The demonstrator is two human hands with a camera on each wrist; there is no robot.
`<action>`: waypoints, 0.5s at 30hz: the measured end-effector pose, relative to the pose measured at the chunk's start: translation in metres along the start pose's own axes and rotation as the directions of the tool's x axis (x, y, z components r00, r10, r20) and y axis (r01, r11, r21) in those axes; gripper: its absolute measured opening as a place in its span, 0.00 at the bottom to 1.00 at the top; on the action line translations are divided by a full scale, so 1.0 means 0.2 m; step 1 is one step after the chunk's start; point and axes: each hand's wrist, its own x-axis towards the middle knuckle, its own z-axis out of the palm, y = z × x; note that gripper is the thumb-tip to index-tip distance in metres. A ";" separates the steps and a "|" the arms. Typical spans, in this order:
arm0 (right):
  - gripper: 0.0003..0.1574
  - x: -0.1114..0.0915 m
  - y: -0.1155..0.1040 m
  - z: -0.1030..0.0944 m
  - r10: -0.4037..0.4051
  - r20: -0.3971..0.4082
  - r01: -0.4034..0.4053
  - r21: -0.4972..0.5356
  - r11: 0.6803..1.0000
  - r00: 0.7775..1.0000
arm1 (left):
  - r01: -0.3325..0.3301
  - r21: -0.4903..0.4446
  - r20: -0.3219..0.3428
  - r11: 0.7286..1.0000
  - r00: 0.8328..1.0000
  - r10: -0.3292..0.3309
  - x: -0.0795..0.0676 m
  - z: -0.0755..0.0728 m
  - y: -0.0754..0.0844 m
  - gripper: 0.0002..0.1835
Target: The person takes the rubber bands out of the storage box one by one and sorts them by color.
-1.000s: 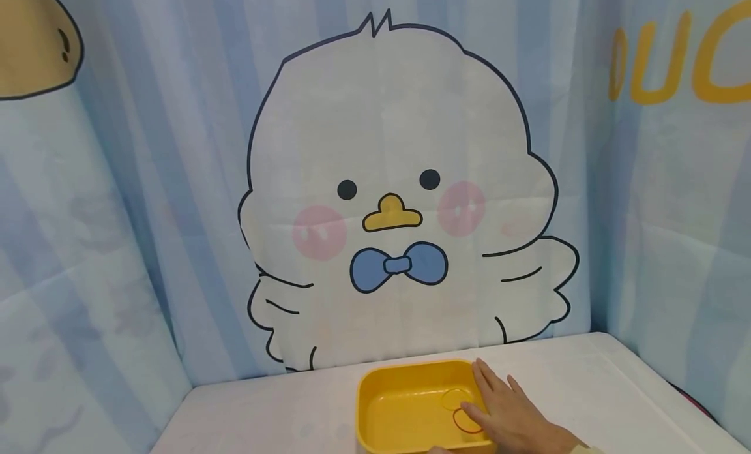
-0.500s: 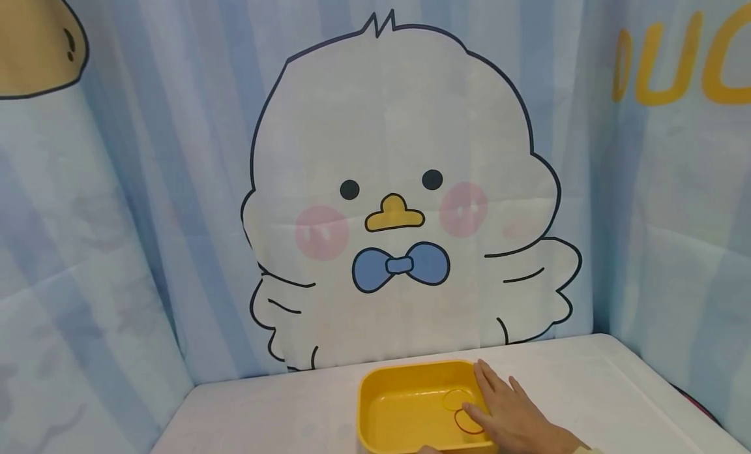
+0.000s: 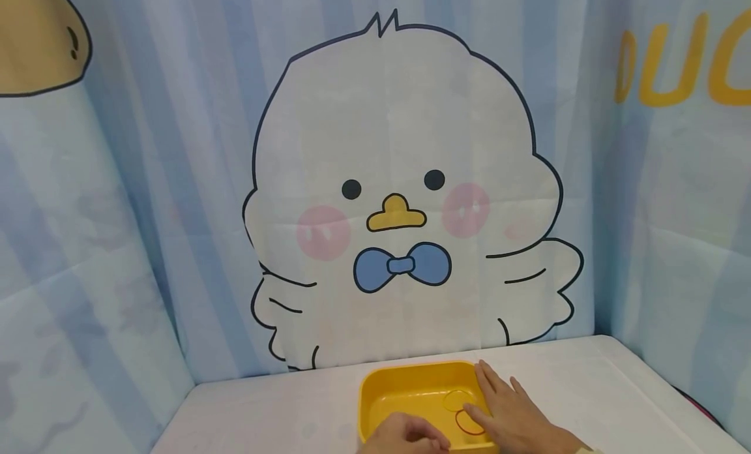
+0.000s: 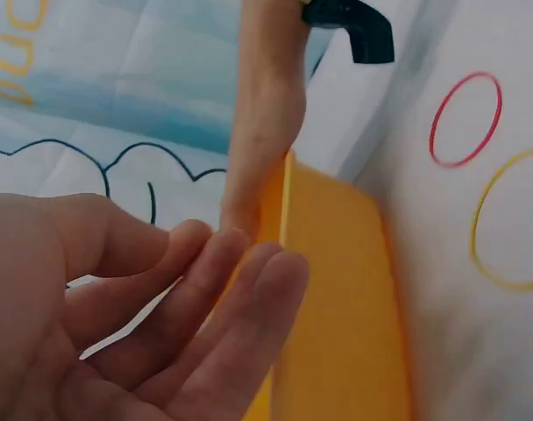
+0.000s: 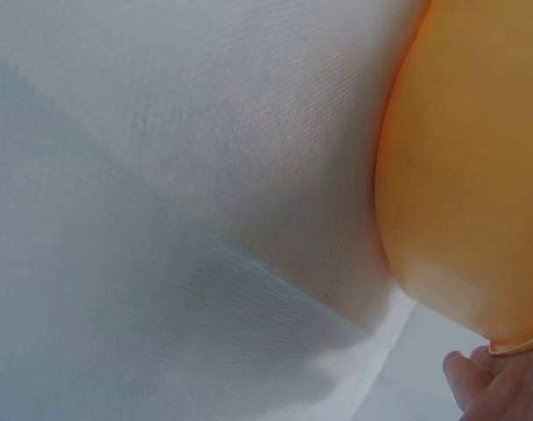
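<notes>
A yellow open-topped box (image 3: 375, 402) stands on the white table. Inside it, near the right wall, lie a yellow rubber band (image 3: 457, 392) and a red rubber band (image 3: 457, 423). My right hand (image 3: 509, 411) rests over the box's right rim, fingers straight towards the far corner, thumb on the inner side. My left hand (image 3: 405, 436) is at the near rim, fingers bent. In the left wrist view, thumb and index fingertips of the left hand (image 4: 179, 298) come together; I cannot tell whether something thin is between them.
Outside the box, the left wrist view shows another red rubber band (image 4: 466, 119) and another yellow rubber band (image 4: 486, 237) on the white surface. A striped curtain with a printed duck (image 3: 387, 121) hangs behind the table (image 3: 270, 415).
My left hand has risen into the head view over the near rim, where only a fingertip showed before. The right hand keeps its place on the box.
</notes>
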 end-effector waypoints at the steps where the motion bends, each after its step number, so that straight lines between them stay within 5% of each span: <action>1: 0.59 0.00 0.00 0.00 -0.002 -0.001 0.002 -0.003 1.000 1.000 | -0.025 0.001 -0.025 1.000 0.999 0.025 0.00 -0.03 0.01 0.06; 4: 0.58 0.00 0.00 0.00 -0.013 -0.004 0.013 -0.009 1.000 1.000 | -0.158 0.167 -0.152 0.973 0.971 0.183 0.00 -0.12 0.03 0.07; 7: 0.57 0.00 0.00 0.00 -0.020 -0.005 0.020 -0.008 1.000 1.000 | -0.182 0.463 -0.262 0.867 0.907 0.330 0.02 -0.19 0.00 0.09; 9: 0.57 0.00 0.01 0.00 -0.020 -0.002 0.020 -0.007 1.000 1.000 | -0.138 0.592 -0.289 0.794 0.884 0.369 0.03 -0.21 -0.03 0.14; 12: 0.58 0.01 0.01 0.00 -0.017 0.002 0.017 -0.013 1.000 1.000 | -0.062 0.653 -0.295 0.754 0.897 0.329 0.06 -0.23 -0.07 0.24; 15: 0.58 0.01 0.01 0.00 -0.019 0.002 0.019 -0.021 1.000 1.000 | -0.014 0.662 -0.291 0.750 0.917 0.274 0.09 -0.23 -0.10 0.34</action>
